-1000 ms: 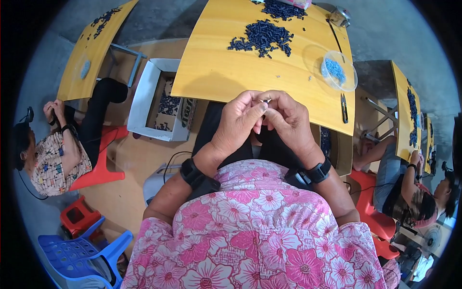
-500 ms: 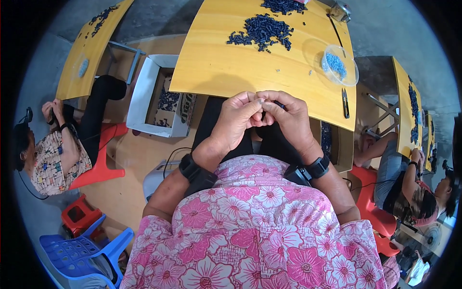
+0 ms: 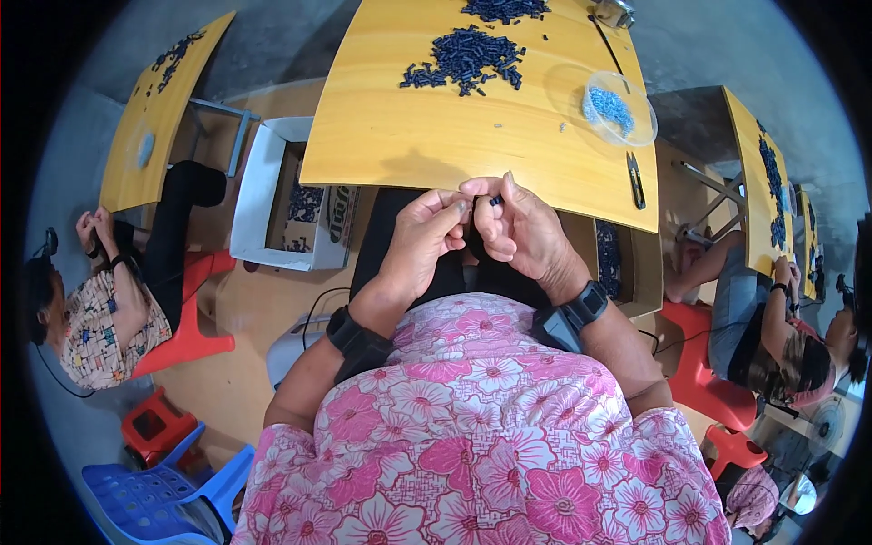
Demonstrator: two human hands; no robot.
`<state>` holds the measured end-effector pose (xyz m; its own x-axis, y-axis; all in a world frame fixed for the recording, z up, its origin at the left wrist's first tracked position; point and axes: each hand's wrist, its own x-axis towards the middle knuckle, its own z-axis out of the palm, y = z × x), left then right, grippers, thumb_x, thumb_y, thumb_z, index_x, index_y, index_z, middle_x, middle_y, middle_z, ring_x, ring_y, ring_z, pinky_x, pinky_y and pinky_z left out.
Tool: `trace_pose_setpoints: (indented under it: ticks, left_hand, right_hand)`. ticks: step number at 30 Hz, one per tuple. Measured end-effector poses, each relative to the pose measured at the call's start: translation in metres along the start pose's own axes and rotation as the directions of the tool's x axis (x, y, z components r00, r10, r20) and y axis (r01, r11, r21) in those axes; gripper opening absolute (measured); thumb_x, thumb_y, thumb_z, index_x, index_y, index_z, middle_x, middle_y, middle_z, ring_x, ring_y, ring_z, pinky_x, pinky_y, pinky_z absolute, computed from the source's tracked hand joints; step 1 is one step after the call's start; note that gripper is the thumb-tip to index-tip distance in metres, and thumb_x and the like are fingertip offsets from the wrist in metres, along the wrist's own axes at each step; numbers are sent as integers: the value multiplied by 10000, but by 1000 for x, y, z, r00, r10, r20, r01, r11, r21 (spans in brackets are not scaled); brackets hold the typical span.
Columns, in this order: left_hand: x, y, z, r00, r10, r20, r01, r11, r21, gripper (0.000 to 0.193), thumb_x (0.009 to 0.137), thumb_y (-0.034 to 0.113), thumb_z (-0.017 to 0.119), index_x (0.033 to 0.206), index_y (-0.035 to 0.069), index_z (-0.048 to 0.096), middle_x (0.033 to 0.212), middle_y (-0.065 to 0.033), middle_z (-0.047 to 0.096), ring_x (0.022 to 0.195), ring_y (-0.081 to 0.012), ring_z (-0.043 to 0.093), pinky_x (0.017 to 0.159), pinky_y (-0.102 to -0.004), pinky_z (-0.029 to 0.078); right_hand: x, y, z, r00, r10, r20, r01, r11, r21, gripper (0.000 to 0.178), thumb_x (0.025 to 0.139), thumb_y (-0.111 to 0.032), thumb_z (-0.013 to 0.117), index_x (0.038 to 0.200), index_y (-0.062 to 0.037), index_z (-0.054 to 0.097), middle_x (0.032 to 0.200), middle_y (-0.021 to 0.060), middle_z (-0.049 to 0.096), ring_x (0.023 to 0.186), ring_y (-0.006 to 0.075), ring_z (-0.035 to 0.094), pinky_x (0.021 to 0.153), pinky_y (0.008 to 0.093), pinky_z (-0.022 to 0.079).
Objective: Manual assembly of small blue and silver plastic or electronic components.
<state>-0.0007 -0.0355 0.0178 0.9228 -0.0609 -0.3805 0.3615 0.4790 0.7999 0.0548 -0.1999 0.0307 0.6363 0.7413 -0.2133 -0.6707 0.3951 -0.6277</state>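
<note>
Close together above the lap, the left hand [image 3: 420, 243] and right hand [image 3: 522, 229] pinch a small dark blue piece [image 3: 496, 202] between curled fingertips, just short of the yellow table [image 3: 391, 136] edge. Since a second ago they have stayed joined, barely shifting.

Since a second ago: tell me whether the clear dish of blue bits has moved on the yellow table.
No. The clear dish sits by the same right edge of the yellow table, beside the dark tool; only the camera view shifted.
</note>
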Motion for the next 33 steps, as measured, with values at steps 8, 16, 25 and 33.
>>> trace_pose_setpoints:
  ticks: [8, 16, 25, 33]
  left_hand:
    - [-15, 5, 21, 967, 244, 75, -254, 946, 199, 166, 925, 151, 618, 1062, 58, 631, 783, 55, 537, 677, -37, 484, 625, -190, 422]
    - [-28, 17, 42, 848, 488, 208, -525, 713, 465, 205, 832, 52, 685, 1032, 6, 682, 852, 19, 622, 770, -44, 563, 667, -197, 446]
    - [-42, 55, 60, 763, 603, 234, -559, 433, 707, 114, 801, 36, 698, 904, -14, 692, 879, -48, 634, 774, -97, 614, 670, -241, 495]
    - [-35, 65, 54, 916, 355, 185, -390, 897, 211, 154, 906, 69, 590, 1013, -42, 589, 760, -76, 645, 704, -188, 681, 654, -278, 560]
  right_hand:
    - [-19, -12, 15, 986, -159, -50, 143, 961, -238, 532, 1040, -416, 294, 1200, 26, 541, 584, 6, 443, 437, 81, 333, 406, 225, 305]
    - [-40, -13, 36, 973, -229, -23, 194, 868, -457, 524, 1017, -430, 388, 1285, -4, 533, 927, 48, 653, 497, 32, 344, 418, 185, 281]
    - [-35, -27, 54, 966, -260, 5, 227, 832, -506, 561, 1019, -460, 341, 1313, -16, 517, 909, 46, 653, 499, 48, 349, 433, 194, 318]
    - [-19, -39, 62, 984, -171, 55, 180, 924, -337, 610, 1022, -494, 273, 1346, -16, 469, 715, 13, 543, 463, 61, 323, 426, 214, 322]
